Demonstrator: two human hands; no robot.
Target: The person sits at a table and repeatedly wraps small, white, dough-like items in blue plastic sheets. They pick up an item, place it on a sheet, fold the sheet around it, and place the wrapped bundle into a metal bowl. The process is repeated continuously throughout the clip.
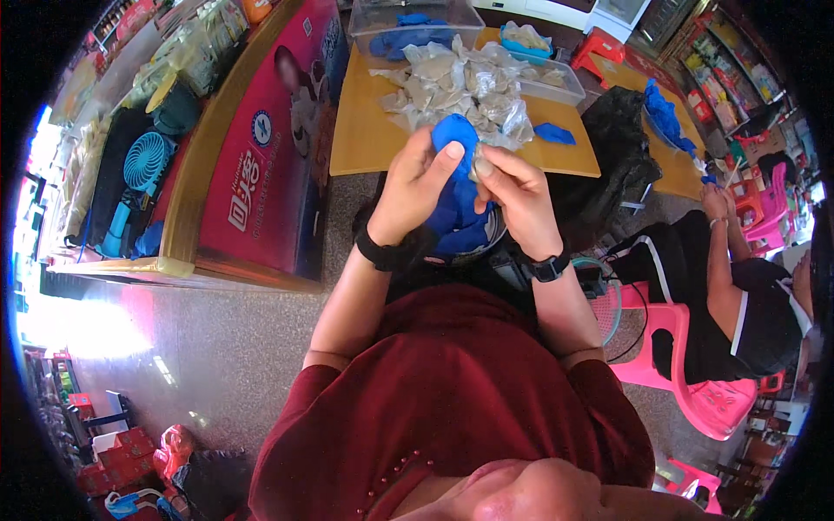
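My left hand grips a piece of blue fabric, its thumb pressed on the front. Close at its right, my right hand pinches a small pale greyish piece against the edge of the blue fabric. What lies behind the fingers is hidden. Below both hands a round container at my lap holds more blue fabric pieces. Beyond them, on a wooden table, lies a heap of clear plastic bags with beige contents. One blue piece rests on the table right of the heap.
A clear plastic bin stands at the table's far side, with a blue basket to its right. A counter with a pink printed front rises on the left. At right, another person sits on a pink plastic chair beside a black plastic bag.
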